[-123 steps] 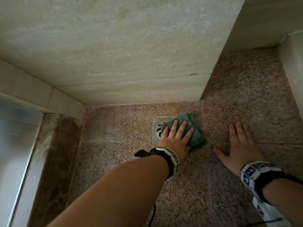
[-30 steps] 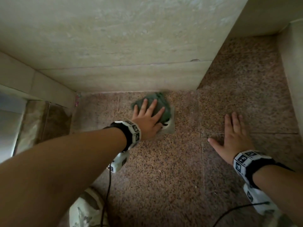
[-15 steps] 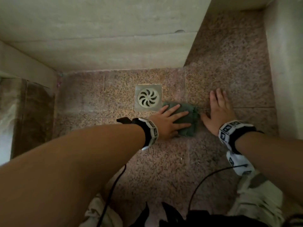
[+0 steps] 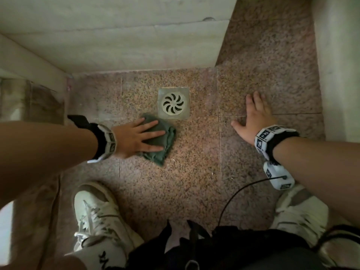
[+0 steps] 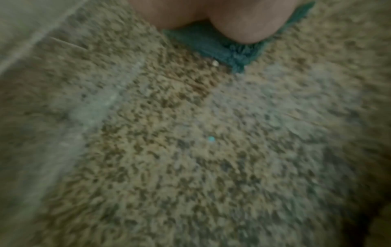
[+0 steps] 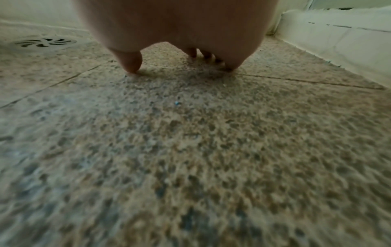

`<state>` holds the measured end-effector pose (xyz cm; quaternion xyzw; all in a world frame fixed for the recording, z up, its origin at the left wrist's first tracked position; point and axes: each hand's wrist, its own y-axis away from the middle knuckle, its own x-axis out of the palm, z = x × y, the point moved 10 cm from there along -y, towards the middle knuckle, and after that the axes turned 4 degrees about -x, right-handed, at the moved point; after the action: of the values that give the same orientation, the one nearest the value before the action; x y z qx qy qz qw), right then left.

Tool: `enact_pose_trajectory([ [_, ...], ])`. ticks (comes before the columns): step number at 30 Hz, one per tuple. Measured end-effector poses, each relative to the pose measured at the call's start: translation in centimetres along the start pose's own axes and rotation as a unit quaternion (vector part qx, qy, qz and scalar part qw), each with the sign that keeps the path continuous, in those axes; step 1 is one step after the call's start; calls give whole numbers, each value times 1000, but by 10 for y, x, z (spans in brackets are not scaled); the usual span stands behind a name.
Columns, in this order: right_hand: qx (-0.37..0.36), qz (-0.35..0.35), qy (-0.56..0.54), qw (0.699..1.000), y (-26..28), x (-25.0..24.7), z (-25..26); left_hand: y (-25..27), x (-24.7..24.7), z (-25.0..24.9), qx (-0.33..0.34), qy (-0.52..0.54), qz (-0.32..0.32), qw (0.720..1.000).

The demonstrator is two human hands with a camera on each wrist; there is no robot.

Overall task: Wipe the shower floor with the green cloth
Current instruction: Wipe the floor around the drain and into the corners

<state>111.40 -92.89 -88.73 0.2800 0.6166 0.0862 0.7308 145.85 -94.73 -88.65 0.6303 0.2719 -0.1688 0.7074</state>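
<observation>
A folded green cloth lies on the speckled pink shower floor, just below and left of the drain. My left hand presses it flat with straight, spread fingers. In the left wrist view the heel of that hand sits on the cloth, whose corner sticks out. My right hand rests flat on the bare floor to the right, fingers straight, palm down; the right wrist view shows its thumb touching the floor.
A square metal drain sits in the floor above the cloth, also seen at the left as the drain. Beige tiled walls close in at the back and right. My white shoes and black cables are near.
My left hand has slid the cloth leftward, away from the right hand, to below-left of the drain. The right hand stays flat on the floor. The view has pulled back, showing my shoes.
</observation>
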Motion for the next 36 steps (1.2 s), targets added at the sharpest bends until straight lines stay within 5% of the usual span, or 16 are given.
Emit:
enact_pose_trajectory([
  [4,5,8,-8,1000,-1,3,-2,7,13,-22,29,11,6,999],
  [9,-1,7,-13,1000,0,3,0,17,16,-67,169,-7,-3,986],
  [20,-2,6,-15,1000,0,5,0,-55,-77,-178,195,-9,-83,977],
  [25,-13,3,-20,1000,-1,4,1,-87,-131,-151,77,74,-133,985],
  [32,-15,-21,-49,998,-1,0,-2,-81,-118,11,-209,227,-138,941],
  [36,-6,-6,-65,998,-2,-1,-4,-82,-108,14,-241,262,-126,926],
])
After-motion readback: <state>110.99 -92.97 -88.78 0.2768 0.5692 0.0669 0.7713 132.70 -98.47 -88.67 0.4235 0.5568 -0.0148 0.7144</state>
